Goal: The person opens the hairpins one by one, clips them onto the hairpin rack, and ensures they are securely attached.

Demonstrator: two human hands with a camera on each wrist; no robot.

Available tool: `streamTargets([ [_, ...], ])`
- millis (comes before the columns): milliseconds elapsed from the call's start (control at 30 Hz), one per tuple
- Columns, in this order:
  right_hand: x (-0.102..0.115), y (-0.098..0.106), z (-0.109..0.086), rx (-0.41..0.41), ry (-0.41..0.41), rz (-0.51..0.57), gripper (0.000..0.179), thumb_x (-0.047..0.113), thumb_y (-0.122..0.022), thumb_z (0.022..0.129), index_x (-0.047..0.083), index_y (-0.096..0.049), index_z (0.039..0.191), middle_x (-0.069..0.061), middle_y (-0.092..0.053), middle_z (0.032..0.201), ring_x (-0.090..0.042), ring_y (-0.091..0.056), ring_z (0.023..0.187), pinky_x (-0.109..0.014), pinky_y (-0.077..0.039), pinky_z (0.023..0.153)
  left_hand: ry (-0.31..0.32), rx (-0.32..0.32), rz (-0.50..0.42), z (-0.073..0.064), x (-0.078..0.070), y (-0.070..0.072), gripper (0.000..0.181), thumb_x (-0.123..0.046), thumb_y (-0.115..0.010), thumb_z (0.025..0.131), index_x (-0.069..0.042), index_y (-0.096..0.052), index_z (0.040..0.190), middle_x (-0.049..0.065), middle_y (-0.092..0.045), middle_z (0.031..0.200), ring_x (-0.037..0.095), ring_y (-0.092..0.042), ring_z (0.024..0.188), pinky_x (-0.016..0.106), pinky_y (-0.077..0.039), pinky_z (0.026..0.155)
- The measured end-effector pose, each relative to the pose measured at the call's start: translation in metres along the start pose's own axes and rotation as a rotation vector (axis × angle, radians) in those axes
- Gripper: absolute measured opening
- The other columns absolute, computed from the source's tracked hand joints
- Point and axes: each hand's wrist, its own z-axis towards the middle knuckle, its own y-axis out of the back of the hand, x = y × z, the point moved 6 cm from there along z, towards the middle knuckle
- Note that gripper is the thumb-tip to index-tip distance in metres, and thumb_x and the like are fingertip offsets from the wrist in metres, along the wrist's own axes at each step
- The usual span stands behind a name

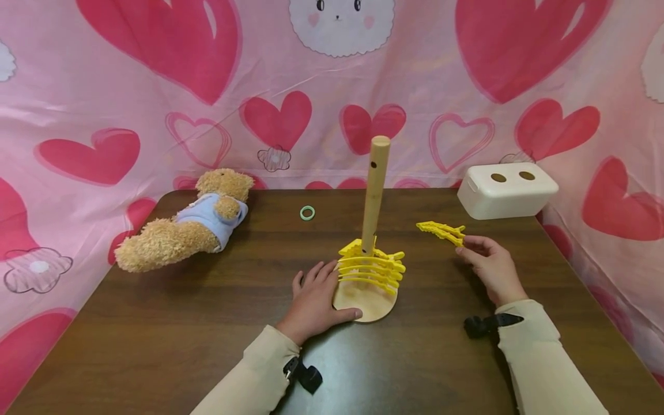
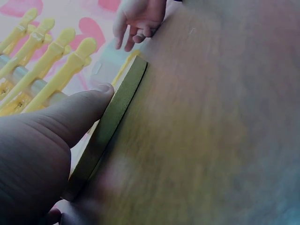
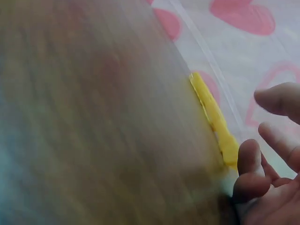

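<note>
A stand with an upright wooden post (image 1: pixel 377 190) and a round wooden base (image 1: pixel 365 300) is at mid-table. Several yellow plastic clips (image 1: pixel 370 271), looking like hair clips, are stacked around the post's foot. My left hand (image 1: pixel 311 302) rests against the base's left side, fingers spread, its thumb (image 2: pixel 93 103) on the base's edge. Over to the right, one loose yellow clip (image 1: pixel 441 230) lies on the table, pointing left. My right hand (image 1: pixel 493 268) is at the clip's forked end, fingers apart and loosely bent. Whether a fingertip touches that end is unclear.
A teddy bear (image 1: pixel 199 216) in a light blue top lies at the left. Near the back is a small green ring (image 1: pixel 307 212). A white box (image 1: pixel 510 193) with two round holes stands at the back right. Behind the brown table (image 1: pixel 155 346) hangs a pink heart-patterned cloth.
</note>
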Motion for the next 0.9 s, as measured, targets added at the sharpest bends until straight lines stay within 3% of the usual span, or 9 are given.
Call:
streamTargets([
  [233, -0.007, 0.009, 0.009, 0.007, 0.019, 0.013, 0.064, 0.032, -0.069, 0.096, 0.001, -0.043, 0.146, -0.003, -0.051, 0.127, -0.009, -0.054, 0.092, -0.024, -0.05, 0.072, 0.002, 0.004, 0.0, 0.0, -0.001, 0.001, 0.102, -0.073, -0.07, 0.077, -0.016, -0.04, 0.155, 0.005, -0.032, 0.162, 0.033, -0.022, 0.149, 0.068, -0.007, 0.113],
  [400, -0.009, 0.009, 0.015, 0.064, -0.013, -0.076, 0.068, 0.031, -0.068, 0.097, 0.0, -0.038, 0.15, -0.015, -0.048, 0.134, -0.014, -0.054, 0.095, -0.025, -0.051, 0.073, 0.003, 0.01, -0.005, 0.0, -0.002, 0.001, 0.102, -0.073, -0.07, 0.077, -0.016, -0.04, 0.155, 0.005, -0.032, 0.162, 0.033, -0.022, 0.149, 0.068, -0.006, 0.113],
  [633, -0.006, 0.014, 0.024, 0.101, -0.009, -0.24, 0.069, 0.025, -0.07, 0.095, -0.006, -0.039, 0.148, -0.016, -0.059, 0.113, -0.018, -0.053, 0.077, -0.028, -0.048, 0.062, 0.015, 0.032, -0.003, 0.002, 0.0, -0.003, 0.103, -0.076, -0.068, 0.076, -0.019, -0.037, 0.157, 0.003, -0.03, 0.163, 0.031, -0.02, 0.15, 0.067, -0.004, 0.114],
  [800, -0.005, 0.014, 0.026, 0.083, -0.036, -0.24, 0.06, 0.027, -0.07, 0.095, -0.004, -0.048, 0.142, -0.012, -0.057, 0.104, -0.018, -0.051, 0.072, -0.029, -0.046, 0.059, 0.016, 0.03, 0.0, 0.002, 0.0, -0.003, 0.103, -0.075, -0.069, 0.077, -0.018, -0.037, 0.157, 0.004, -0.03, 0.163, 0.032, -0.02, 0.15, 0.067, -0.004, 0.114],
  [900, -0.005, 0.013, 0.025, 0.093, -0.043, -0.231, 0.063, 0.03, -0.07, 0.095, -0.002, -0.046, 0.145, -0.012, -0.055, 0.105, -0.018, -0.052, 0.073, -0.029, -0.046, 0.06, 0.013, 0.027, 0.001, 0.001, 0.0, -0.002, 0.103, -0.075, -0.069, 0.077, -0.018, -0.037, 0.157, 0.004, -0.03, 0.163, 0.032, -0.02, 0.15, 0.067, -0.005, 0.114],
])
